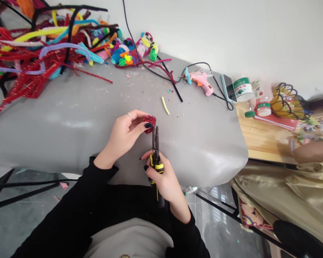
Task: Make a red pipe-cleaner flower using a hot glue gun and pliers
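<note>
Between the thumb and fingers of my left hand [127, 134] is a small red glittery piece [150, 120], held above the grey table cover [204, 143]. My right hand [165, 177] is wrapped round the yellow and black handles of long-nosed pliers [155, 143]. The pliers point away from my body, and their jaws look slightly parted. Their tips are at the lower right edge of the red piece; whether they touch it I cannot tell.
Pipe cleaners [34, 71] are heaped at the left beside small fuzzy figures [144, 44]. A pink glue gun [203, 80] with its cable, a phone [228, 89] and bottles [263, 106] stand at the right. Another person's arm [312, 152] rests at the far right.
</note>
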### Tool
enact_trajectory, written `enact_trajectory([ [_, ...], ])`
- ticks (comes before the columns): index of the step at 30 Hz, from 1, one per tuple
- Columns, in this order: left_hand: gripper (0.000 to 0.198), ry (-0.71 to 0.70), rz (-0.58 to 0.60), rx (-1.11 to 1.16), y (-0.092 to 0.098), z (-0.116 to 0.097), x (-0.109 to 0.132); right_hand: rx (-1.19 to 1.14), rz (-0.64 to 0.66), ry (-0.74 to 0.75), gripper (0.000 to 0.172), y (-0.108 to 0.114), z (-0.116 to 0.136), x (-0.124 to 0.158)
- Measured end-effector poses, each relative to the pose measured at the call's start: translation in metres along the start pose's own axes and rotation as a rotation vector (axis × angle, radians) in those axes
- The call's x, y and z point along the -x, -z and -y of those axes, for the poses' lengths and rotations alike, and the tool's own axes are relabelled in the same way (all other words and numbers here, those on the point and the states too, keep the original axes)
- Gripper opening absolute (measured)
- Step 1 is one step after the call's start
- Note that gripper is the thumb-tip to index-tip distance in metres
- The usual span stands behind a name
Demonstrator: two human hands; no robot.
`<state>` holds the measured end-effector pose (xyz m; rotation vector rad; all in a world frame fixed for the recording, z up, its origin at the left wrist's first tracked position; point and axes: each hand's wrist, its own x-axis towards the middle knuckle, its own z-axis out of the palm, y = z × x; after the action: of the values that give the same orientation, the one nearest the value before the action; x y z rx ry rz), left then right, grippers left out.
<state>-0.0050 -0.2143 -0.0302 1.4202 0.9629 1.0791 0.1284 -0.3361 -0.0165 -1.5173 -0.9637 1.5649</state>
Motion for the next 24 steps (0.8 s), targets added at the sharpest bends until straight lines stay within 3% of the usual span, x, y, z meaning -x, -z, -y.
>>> enact_trajectory([
  [14, 0.023, 0.001, 0.009, 0.009, 0.0005, -0.0002, 0.0007, 0.003, -0.005, 0.006, 0.024, -0.0006, -0.0001, 0.0001],
  [24, 0.031, -0.004, 0.001, 0.003, -0.0002, 0.0006, -0.0001, 0.012, 0.000, 0.004, 0.025, 0.0002, -0.0010, -0.0006],
])
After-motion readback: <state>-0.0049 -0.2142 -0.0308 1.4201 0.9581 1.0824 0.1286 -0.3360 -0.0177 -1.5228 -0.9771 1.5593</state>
